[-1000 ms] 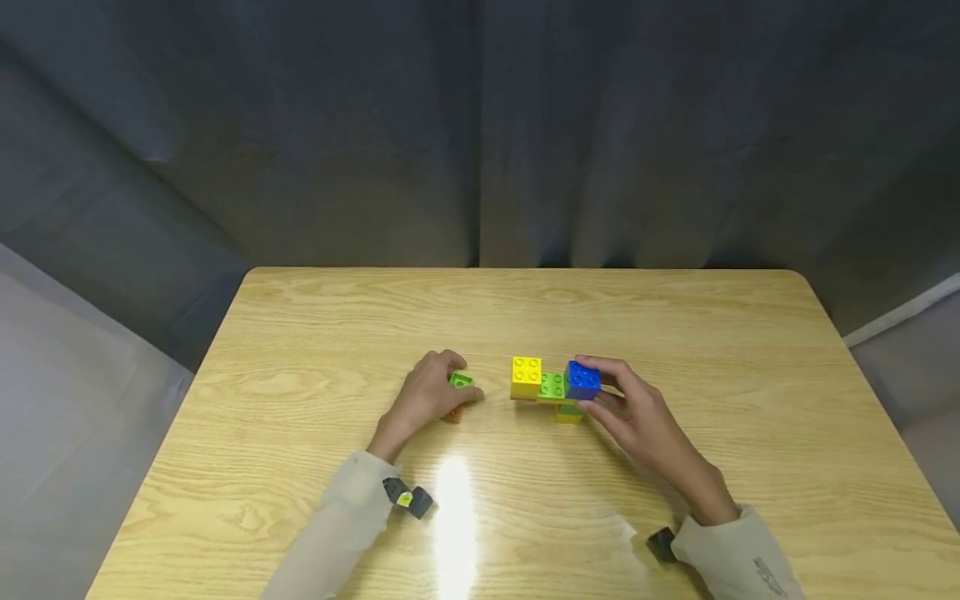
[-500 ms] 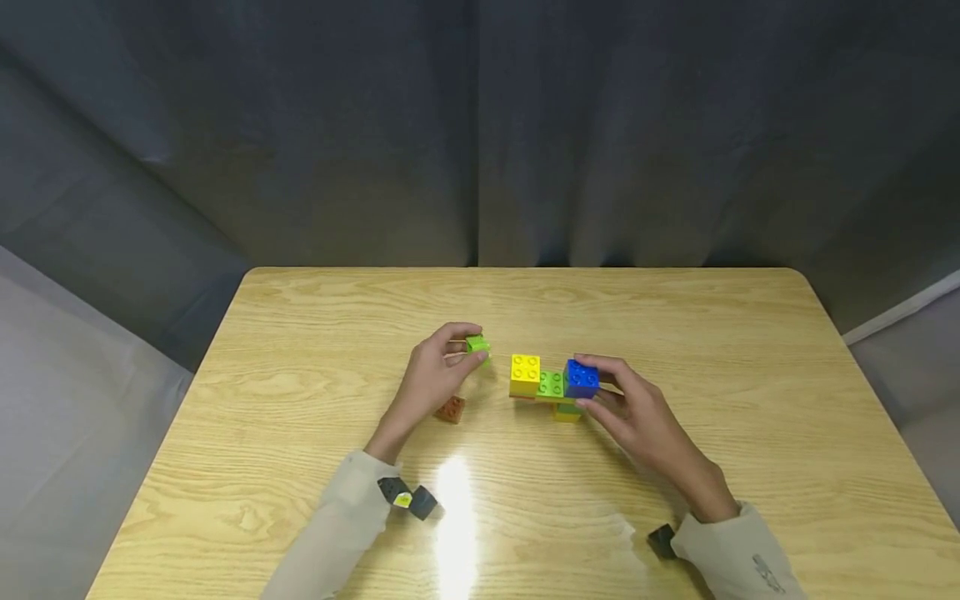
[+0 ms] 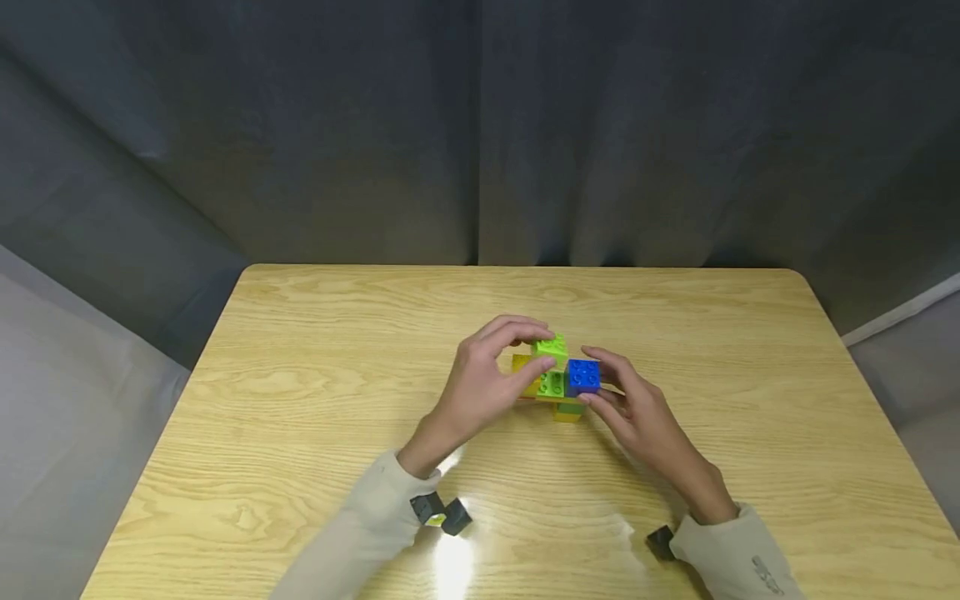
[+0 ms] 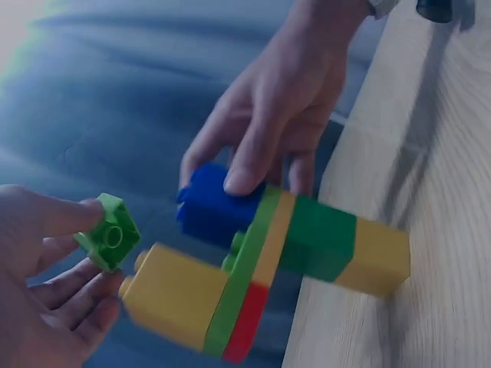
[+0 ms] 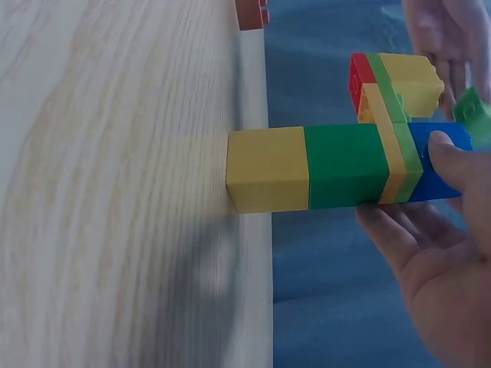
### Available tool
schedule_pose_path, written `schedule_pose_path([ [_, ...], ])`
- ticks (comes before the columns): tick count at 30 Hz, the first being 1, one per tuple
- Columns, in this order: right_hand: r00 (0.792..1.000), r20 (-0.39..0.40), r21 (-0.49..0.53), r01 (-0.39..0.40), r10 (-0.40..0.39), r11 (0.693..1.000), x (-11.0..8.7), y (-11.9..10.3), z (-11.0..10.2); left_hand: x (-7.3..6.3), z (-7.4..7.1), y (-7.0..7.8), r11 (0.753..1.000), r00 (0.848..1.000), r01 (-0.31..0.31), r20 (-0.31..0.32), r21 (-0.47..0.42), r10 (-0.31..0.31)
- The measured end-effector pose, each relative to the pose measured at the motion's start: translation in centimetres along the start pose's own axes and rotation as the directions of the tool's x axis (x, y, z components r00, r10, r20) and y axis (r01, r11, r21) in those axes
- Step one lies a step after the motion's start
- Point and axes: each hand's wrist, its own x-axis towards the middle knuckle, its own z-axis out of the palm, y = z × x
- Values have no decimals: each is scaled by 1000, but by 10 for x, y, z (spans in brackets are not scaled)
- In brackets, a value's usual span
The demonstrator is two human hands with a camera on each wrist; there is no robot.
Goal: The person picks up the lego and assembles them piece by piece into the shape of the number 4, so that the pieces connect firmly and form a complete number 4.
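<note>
In the head view my left hand (image 3: 480, 383) pinches a small lime green toy brick (image 3: 551, 350) above a stacked brick structure. Its hollow underside shows in the left wrist view, apart from the stack. My right hand (image 3: 641, 412) holds the blue brick (image 3: 583, 377) on top of the structure between thumb and fingers. Beside the blue brick, a yellow brick (image 4: 173, 295) stands on a long lime plate (image 4: 242, 280). Below that plate are an orange plate (image 5: 387, 146) and a red brick (image 4: 245, 322). A green brick (image 5: 345, 165) and a yellow base brick (image 5: 268, 170) form the column.
The structure stands on a wood-grain table (image 3: 300, 350). A reddish-brown brick (image 5: 249, 14) lies on the table, hidden by the left arm in the head view. Dark curtains (image 3: 360, 133) hang behind the table.
My left hand has lifted the lime green brick from beside the brown brick and carried it right, over the structure. The right hand has stayed at the blue brick.
</note>
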Motion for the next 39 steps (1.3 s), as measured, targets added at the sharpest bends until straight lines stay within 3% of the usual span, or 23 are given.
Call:
schedule_pose_path([
  [7,998,-16,-2,60,-60,998,-1,3,2,7,21,7,978,992,-85,108,193,65],
  [19,990,-39,-37,132,-133,991,0,6,0,11,31,5,979,984,-92,167,182,61],
  [30,972,-53,-37,227,-229,973,2,9,0,9,33,16,952,985,-89,167,292,41],
  [39,974,-49,-14,220,-220,976,1,10,0,9,33,19,932,980,-65,200,358,-8],
])
